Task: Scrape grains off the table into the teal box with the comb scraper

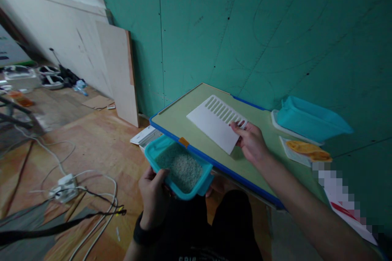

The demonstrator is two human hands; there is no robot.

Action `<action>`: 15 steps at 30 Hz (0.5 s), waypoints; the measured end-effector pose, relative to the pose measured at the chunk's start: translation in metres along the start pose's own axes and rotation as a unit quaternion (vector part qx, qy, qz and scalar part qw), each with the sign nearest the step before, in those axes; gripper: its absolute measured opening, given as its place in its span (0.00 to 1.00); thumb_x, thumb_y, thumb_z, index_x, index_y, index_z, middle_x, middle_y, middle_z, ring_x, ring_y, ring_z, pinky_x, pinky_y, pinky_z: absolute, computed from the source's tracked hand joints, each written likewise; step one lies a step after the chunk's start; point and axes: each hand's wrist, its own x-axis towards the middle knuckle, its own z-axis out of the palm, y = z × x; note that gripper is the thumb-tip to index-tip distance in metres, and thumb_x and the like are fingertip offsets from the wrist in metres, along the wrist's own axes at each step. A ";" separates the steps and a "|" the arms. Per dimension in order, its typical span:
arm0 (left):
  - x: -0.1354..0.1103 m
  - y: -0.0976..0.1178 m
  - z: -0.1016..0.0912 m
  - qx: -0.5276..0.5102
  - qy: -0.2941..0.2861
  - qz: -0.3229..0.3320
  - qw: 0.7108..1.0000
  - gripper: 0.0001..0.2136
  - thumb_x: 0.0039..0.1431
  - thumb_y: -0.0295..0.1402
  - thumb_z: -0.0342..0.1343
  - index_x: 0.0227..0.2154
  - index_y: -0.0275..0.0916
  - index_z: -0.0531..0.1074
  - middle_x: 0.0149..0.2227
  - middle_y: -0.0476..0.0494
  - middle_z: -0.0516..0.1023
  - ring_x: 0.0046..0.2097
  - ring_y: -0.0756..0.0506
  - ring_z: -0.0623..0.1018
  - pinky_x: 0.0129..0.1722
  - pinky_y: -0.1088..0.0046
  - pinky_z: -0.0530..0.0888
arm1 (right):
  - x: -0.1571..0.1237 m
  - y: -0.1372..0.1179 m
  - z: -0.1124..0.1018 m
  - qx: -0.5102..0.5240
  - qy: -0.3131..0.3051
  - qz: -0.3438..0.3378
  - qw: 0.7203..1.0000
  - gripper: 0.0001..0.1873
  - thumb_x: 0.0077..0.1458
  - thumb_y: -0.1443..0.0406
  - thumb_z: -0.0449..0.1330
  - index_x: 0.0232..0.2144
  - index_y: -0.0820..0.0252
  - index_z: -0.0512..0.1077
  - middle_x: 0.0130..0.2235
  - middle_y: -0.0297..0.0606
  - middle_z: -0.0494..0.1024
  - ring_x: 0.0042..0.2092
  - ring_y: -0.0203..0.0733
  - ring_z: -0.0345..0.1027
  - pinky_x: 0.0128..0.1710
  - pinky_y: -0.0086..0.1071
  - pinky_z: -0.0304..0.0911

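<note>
My left hand (pixel 154 189) grips the near-left rim of a teal plastic container (pixel 149 155), thumb over the edge. Pale white grains (pixel 184 168) lie inside it, and it sits just off the table's front edge, slightly below the top. With my right hand (pixel 252 142) I hold a flat white plastic scraper (pixel 211 124) by its slotted end, thumb on top. The scraper hangs over or rests on the greenish tabletop (pixel 186 102); I cannot tell which.
On the table's right side stand a larger teal bin (pixel 315 118) on a white lid (pixel 277 124), and a yellow cloth (pixel 306 150). A green wall (pixel 196 40) rises behind. Cables and a power strip (pixel 65 187) lie on the floor at left, near a leaning board (pixel 119 73).
</note>
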 end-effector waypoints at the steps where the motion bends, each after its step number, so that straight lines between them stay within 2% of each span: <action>1: 0.000 0.000 -0.001 0.001 -0.003 0.000 1.000 0.07 0.43 0.30 0.62 0.23 0.40 0.69 0.12 0.61 0.63 0.10 0.53 0.62 0.08 0.78 0.61 | 0.009 -0.003 -0.007 0.004 0.029 -0.018 0.999 0.24 0.32 0.55 0.73 0.32 0.58 0.71 0.31 0.35 0.79 0.31 0.44 0.72 0.27 0.34 0.65; 4: 0.002 -0.001 -0.002 0.000 -0.003 -0.001 1.000 0.07 0.44 0.30 0.62 0.23 0.40 0.68 0.12 0.60 0.63 0.10 0.52 0.63 0.08 0.79 0.61 | 0.041 -0.008 -0.028 0.000 0.097 -0.056 0.994 0.24 0.32 0.58 0.72 0.34 0.58 0.72 0.33 0.36 0.79 0.33 0.45 0.72 0.27 0.34 0.66; 7: 0.005 -0.001 -0.001 -0.004 0.005 0.001 1.000 0.08 0.42 0.30 0.62 0.22 0.40 0.67 0.11 0.61 0.62 0.10 0.53 0.62 0.08 0.79 0.60 | 0.074 -0.005 -0.036 -0.020 0.125 -0.088 0.988 0.22 0.34 0.58 0.71 0.33 0.59 0.72 0.33 0.38 0.80 0.34 0.45 0.73 0.27 0.33 0.67; 12: 0.006 0.002 -0.002 0.001 0.010 -0.003 1.000 0.08 0.41 0.31 0.63 0.22 0.40 0.67 0.10 0.61 0.62 0.09 0.52 0.62 0.07 0.78 0.59 | 0.123 0.004 -0.017 -0.086 0.117 -0.129 0.981 0.15 0.39 0.59 0.68 0.31 0.60 0.73 0.31 0.38 0.79 0.33 0.43 0.73 0.29 0.33 0.67; 15: 0.005 0.006 -0.003 0.009 0.007 -0.005 1.000 0.08 0.41 0.31 0.62 0.23 0.40 0.67 0.11 0.61 0.63 0.09 0.52 0.63 0.07 0.79 0.59 | 0.145 0.006 -0.001 -0.114 0.111 -0.108 0.981 0.12 0.41 0.64 0.66 0.32 0.60 0.74 0.30 0.37 0.79 0.31 0.40 0.73 0.29 0.33 0.67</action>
